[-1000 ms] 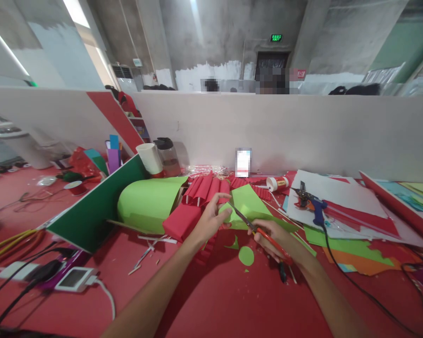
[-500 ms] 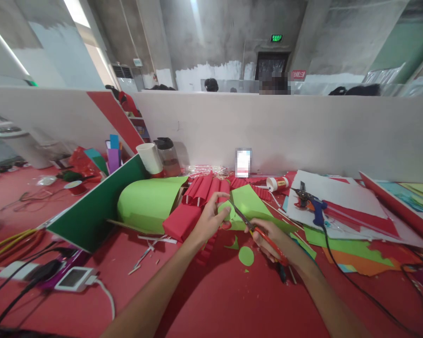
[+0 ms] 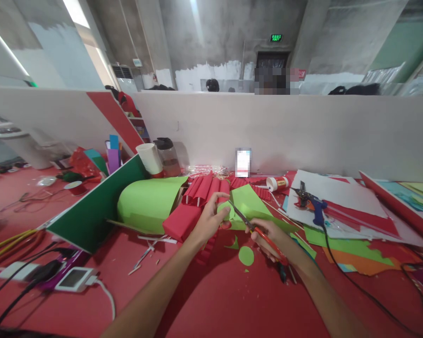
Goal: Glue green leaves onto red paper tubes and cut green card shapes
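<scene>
Between the thumb and fingers of my left hand [image 3: 213, 213] is a small piece of light green paper [image 3: 228, 210]. My right hand [image 3: 269, 237] grips a pair of scissors [image 3: 267, 240] with red-orange handles, and the dark blades reach up-left to the edge of that piece. A cut green paper disc [image 3: 246, 256] lies on the table below the hands, with a curved green scrap [image 3: 234, 243] near it. Behind the hands is a larger green sheet [image 3: 248, 199]. Red folded paper rolls [image 3: 200, 190] and a red paper-covered block [image 3: 182, 221] sit beside my left hand.
A blue glue gun [image 3: 317, 211] with a trailing cord rests on white sheets at right. A curled green sheet [image 3: 144, 204] leans by a dark green board [image 3: 102, 211] at left. A power strip [image 3: 59, 270] with plugs, a bottle [image 3: 168, 157] and a phone [image 3: 243, 163] surround the workspace.
The hands, scissors and green piece hold almost the same position; the scissor blades look slightly shifted at the paper. The disc and scraps on the table have not moved.
</scene>
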Motion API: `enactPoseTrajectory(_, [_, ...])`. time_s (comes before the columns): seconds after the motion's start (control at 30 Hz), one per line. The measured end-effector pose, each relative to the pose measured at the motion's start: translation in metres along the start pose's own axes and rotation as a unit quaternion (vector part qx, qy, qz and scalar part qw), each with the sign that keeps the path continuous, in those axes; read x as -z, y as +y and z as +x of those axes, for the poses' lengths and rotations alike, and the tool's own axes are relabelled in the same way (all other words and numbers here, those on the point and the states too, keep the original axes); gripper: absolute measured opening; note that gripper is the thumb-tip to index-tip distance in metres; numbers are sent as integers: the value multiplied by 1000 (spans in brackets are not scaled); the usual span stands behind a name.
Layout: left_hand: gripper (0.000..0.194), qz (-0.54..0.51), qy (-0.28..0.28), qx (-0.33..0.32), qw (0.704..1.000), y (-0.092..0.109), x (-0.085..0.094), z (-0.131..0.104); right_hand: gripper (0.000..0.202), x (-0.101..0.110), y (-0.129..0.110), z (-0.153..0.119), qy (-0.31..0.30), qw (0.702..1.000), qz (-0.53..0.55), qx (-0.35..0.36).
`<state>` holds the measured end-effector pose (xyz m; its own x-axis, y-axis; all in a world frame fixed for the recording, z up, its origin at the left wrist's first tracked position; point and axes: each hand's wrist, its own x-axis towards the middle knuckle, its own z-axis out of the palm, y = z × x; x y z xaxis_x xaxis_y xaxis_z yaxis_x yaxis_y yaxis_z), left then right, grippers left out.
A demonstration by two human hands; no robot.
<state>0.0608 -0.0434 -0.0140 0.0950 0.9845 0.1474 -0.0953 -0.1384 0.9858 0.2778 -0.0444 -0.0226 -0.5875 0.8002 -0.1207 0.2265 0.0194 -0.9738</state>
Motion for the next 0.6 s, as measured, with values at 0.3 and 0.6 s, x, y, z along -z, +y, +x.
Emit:
enactPoseTrajectory(0.3, [33,26,1,-19,999,-1,2,1,53,0,10,2,-9,1000,6,19])
enactPoseTrajectory(0.6, [33,9,-36,-8,999,-5,3,1,56,1,16,5,-11,1000,-1,24])
